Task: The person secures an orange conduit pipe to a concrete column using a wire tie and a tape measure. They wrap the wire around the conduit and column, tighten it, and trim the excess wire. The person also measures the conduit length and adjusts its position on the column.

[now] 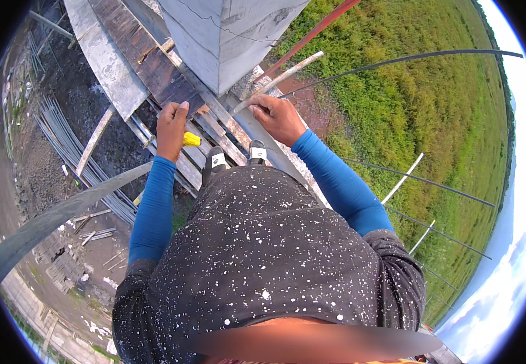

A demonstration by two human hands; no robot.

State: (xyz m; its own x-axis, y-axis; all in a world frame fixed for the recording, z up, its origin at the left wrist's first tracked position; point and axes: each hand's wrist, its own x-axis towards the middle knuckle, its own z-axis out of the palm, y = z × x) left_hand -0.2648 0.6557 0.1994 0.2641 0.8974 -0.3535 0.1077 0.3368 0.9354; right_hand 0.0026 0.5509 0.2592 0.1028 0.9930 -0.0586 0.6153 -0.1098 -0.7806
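My left hand (pixel 171 126) is closed around a tool with a yellow handle (pixel 191 139) that sticks out below the fist, over worn wooden planks (pixel 172 73). My right hand (pixel 280 117) grips a pale slanting bar (pixel 278 79) beside the foot of a grey concrete column (pixel 226 36). Both forearms wear blue sleeves. My dark shoes (pixel 236 159) stand on the planks just below the hands, and a black top with white specks fills the lower middle.
I am high up: bare ground with bundles of steel rods (pixel 75 158) lies far below at the left. Green grass (pixel 414 103) spreads at the right. Thin dark bars (pixel 396 60) arc out past the platform edge, and a grey beam (pixel 63 212) crosses at lower left.
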